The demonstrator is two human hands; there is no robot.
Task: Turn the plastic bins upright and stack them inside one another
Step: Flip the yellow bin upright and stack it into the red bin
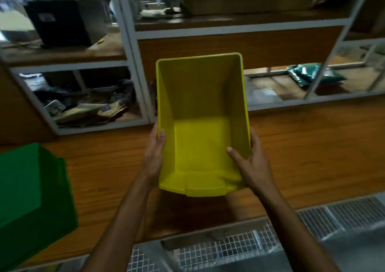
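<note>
A yellow plastic bin [200, 109] is held above the wooden counter, its open side turned toward me and its inside empty. My left hand [155, 153] grips its left wall, thumb hooked over the rim. My right hand [251, 163] grips the right wall near the low front lip, thumb inside the bin. A green plastic bin [31, 199] rests on the counter at the far left, its closed side facing up, partly cut off by the frame edge.
The wooden counter [312, 157] runs across the view. Behind it stand metal-framed shelves [133, 49] holding a black box [64, 22], papers and a green packet [312, 74]. A wire-mesh grille [229, 248] lies along the near edge.
</note>
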